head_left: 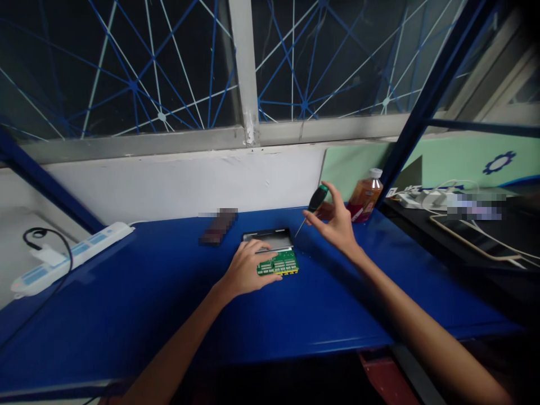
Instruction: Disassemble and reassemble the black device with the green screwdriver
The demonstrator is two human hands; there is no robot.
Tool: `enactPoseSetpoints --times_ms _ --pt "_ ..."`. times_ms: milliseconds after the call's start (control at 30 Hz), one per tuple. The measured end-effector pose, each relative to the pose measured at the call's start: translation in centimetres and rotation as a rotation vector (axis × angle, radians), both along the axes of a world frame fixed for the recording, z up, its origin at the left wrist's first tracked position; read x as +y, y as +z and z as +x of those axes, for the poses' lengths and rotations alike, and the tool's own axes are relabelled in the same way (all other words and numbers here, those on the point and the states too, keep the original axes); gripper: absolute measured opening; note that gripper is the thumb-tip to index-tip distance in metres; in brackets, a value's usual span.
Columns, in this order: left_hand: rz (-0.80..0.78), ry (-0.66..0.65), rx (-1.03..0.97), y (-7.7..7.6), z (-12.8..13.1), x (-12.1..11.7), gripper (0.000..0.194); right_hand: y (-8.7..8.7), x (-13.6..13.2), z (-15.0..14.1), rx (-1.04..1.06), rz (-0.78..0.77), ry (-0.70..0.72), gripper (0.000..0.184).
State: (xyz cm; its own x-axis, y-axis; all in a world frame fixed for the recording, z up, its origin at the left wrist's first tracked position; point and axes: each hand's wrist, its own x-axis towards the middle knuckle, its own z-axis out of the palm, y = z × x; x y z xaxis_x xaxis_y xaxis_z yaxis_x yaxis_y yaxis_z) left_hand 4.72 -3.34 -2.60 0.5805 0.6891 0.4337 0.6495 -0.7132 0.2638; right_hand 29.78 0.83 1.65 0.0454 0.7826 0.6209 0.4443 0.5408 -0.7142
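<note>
A green circuit board (283,262) with yellow parts along its near edge lies on the blue table. My left hand (248,265) grips its left side, the thumb at the near edge and the fingers over the top. Just behind the board is a shallow black case part (274,239), partly covered by my left fingers. To the right, my right hand (335,219) holds a screwdriver (318,198) by its green and black handle, between thumb and fingers. Its thin shaft slants down to the left, and the tip looks to be near the case's right corner.
A bottle of orange-brown drink (366,197) stands at the back right. At the back left lies a dark, blurred-out object (219,226). A white power strip (73,259) with a black cable runs along the left edge. On the right, a black surface (472,239) carries cables and a tablet-like device.
</note>
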Motion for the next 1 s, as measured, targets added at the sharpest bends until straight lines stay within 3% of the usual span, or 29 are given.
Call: enactPoseSetpoints --times_ms 267,600,1000 --pt "0.06 0.012 0.08 -0.9 -0.2 0.3 0.043 -1.9 -0.1 3.5 -0.117 -0.067 -0.031 0.079" --pt "0.084 -0.008 0.074 -0.8 -0.2 0.4 0.042 -2.0 -0.5 3.3 -0.247 -0.067 0.063 0.073" --pt "0.063 -0.003 0.063 -0.7 -0.2 0.4 0.041 -2.1 -1.1 2.5 -0.259 -0.069 0.119 0.071"
